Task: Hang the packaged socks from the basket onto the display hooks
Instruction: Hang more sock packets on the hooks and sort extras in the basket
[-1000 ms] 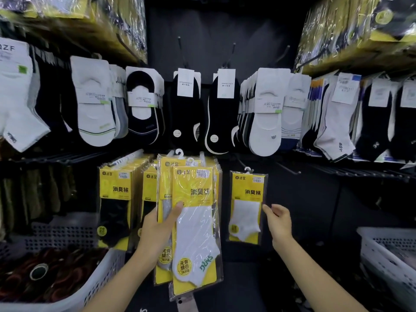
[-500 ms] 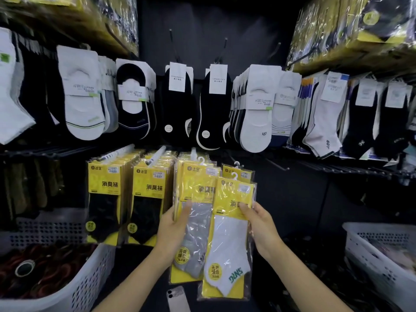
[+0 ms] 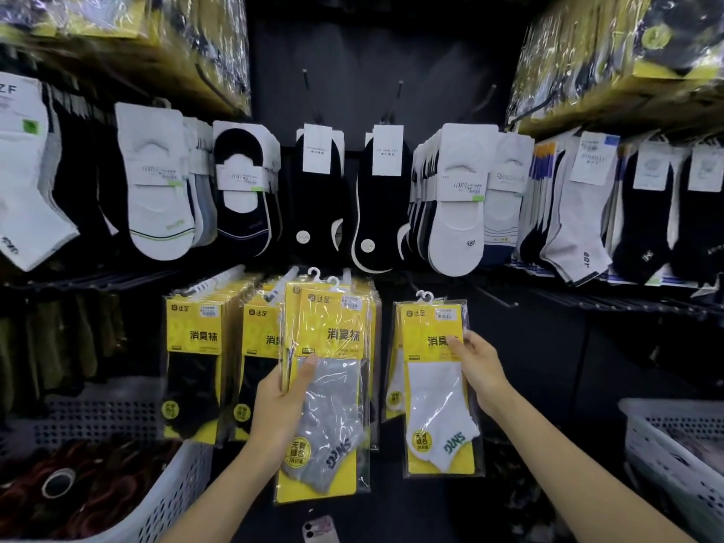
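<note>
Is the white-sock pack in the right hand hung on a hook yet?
Cannot tell: the right hand grips the white-sock pack; behind its hanger no hook shows.

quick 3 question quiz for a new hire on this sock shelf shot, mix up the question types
1. Multiple choice: what colour is the sock in the front pack that the left hand grips? A grey, B black, C white.
2. True or false: the right hand holds nothing.
3. Fill in: the right hand pinches a yellow pack showing a ____ sock.
Key: 1 A; 2 false; 3 white.
</note>
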### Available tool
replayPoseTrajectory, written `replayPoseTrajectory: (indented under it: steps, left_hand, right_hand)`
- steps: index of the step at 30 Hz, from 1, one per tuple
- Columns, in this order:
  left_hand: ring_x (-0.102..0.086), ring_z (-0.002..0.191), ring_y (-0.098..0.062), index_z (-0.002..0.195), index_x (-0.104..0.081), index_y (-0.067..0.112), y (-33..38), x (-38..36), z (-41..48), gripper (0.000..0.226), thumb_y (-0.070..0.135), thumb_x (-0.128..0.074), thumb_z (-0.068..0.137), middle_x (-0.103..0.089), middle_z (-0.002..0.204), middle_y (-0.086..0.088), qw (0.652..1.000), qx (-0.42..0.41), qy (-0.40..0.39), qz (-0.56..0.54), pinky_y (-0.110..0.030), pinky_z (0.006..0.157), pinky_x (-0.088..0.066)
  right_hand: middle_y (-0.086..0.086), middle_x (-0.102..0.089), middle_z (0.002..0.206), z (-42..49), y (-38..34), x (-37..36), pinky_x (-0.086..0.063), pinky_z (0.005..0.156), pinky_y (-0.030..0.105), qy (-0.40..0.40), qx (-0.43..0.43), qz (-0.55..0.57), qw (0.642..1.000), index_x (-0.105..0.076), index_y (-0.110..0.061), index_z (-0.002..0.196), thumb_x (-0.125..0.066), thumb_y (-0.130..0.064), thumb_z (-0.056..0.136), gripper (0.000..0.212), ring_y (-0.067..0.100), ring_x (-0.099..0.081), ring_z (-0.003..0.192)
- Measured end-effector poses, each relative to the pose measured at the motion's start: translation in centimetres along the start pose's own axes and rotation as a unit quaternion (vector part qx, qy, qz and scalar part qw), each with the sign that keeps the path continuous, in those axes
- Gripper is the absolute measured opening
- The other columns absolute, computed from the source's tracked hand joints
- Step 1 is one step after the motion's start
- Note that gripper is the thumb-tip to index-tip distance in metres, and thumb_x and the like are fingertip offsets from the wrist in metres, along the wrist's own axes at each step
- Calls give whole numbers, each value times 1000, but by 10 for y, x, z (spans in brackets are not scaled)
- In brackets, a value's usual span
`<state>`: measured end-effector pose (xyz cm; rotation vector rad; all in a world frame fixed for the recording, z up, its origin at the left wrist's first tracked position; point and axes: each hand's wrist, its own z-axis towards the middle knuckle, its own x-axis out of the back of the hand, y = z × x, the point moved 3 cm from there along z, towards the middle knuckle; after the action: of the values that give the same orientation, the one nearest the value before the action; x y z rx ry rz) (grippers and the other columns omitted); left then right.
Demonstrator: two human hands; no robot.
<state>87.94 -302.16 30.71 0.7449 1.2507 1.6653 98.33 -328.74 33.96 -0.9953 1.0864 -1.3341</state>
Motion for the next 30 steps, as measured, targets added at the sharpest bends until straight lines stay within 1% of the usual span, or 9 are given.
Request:
replayPoseTrajectory:
  steps: [4,6,8,12,19,21,25,28,30]
  left_hand:
    - [-49,70,-17,87,-60,13,1,-2,-2,50,61,-58,72,-54,82,-7,1000,-3,9,9,-18,55,-44]
    - [-49,66,-14,88,-62,9,3,-3,-3,51,57,-58,75,-54,79,-7,1000,-9,16,21,-13,50,-43]
    - [-58,69,-17,87,-65,8,4,-4,-3,46,53,-61,76,-61,77,-11,1000,-10,12,11,-17,59,-47]
    - [-66,70,-11,85,-70,25,4,-8,-7,28,49,-69,72,-72,79,-4,1000,-16,-9,-4,-15,60,-49]
    - [-70,74,-8,90,-68,24,-3,-44,-14,30,30,-84,65,-74,80,8,999,-11,-43,17,-18,61,-52]
    - [-70,76,-13,92,-67,23,-5,-54,-17,35,29,-86,63,-74,81,4,998,-9,-59,28,-26,65,-56]
    - [-63,76,-3,91,-65,27,-2,-56,-16,33,52,-68,71,-71,81,9,999,-2,-53,0,-11,58,-47]
    - [-58,101,5,128,-53,14,-3,-43,-6,58,53,-55,85,-63,109,9,1000,14,-23,11,-12,82,-45]
    - [-49,125,-15,139,-42,5,-7,-36,-1,70,51,-55,87,-53,135,-9,1000,24,-17,10,-27,103,-40]
  right_hand:
    - [8,-71,92,12,10,-3,-54,61,23,12,-30,-2,999,-66,-10,93,-57,-15,94,10,14,-68,74]
    - [13,-71,95,15,21,-2,-57,71,33,44,-72,23,996,-66,-6,93,-63,-18,91,13,22,-68,80]
    - [17,-69,102,16,33,2,-55,87,42,97,-115,29,988,-66,-3,98,-70,-21,86,22,29,-66,92]
    - [18,-62,117,1,46,6,-47,84,32,176,-144,69,971,-59,1,116,-66,-13,88,33,24,-59,96]
    - [4,-73,104,-49,17,-34,-53,76,27,-98,-96,110,984,-68,-18,107,-58,-47,85,38,18,-70,94]
    - [6,-73,106,-53,14,-35,-56,77,32,-103,-89,102,985,-66,-15,114,-58,-35,90,32,22,-71,96]
    - [15,-71,107,-44,8,-13,-55,81,39,-40,-91,155,983,-64,-8,113,-54,-16,96,22,30,-68,96]
    - [14,-71,100,-31,-2,6,-55,79,39,11,-64,133,989,-65,-9,106,-52,-13,96,16,26,-68,86]
    - [10,-71,98,-21,-9,15,-55,80,38,32,-38,91,995,-66,-12,102,-53,-13,96,14,23,-68,85]
